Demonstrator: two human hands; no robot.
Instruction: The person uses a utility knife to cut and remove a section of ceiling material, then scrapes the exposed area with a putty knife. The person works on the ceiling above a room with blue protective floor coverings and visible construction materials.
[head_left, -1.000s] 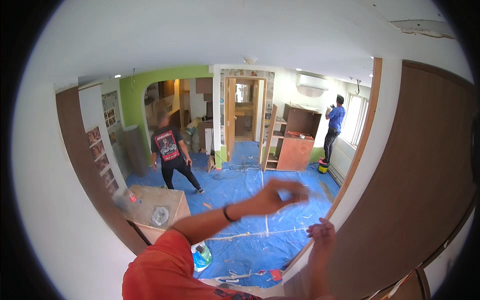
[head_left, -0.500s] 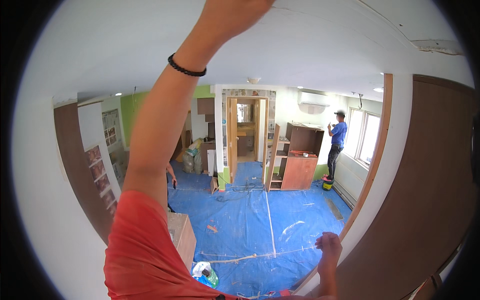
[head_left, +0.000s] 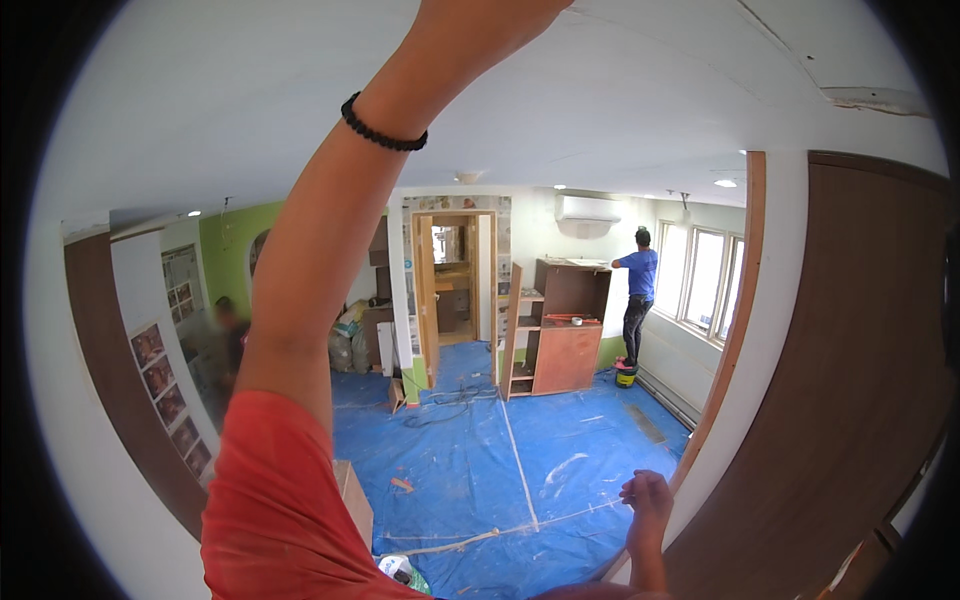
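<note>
Ceiling (head_left: 620,110) extends overhead, higher than the wooden door frame (head_left: 494,290). I read the left hand (head_left: 500,22) at a position well above the door frame, lifted toward the ceiling. Its fingers lie beyond the upper edge of my view; I cannot tell how far they are spread, what they hold, or whether they make contact. A black beaded wristband (head_left: 380,130) encircles that wrist. A red sleeve (head_left: 280,500) covers the upper arm, below and left of the door frame. I register the right hand (head_left: 650,495) below and right of the door frame: partly open, fingers loosely bent, nothing visible in the grasp. A dark brown panel (head_left: 800,360) stands far right of the door frame. Blue sheeting (head_left: 450,450) lies in front of it. Left of it, I note a blurred person (head_left: 230,335). Right of it, I locate a reddish-brown cabinet (head_left: 568,360), then a worker in a blue shirt (head_left: 640,275), feet at a bucket (head_left: 625,380), near windows (head_left: 705,280).
</note>
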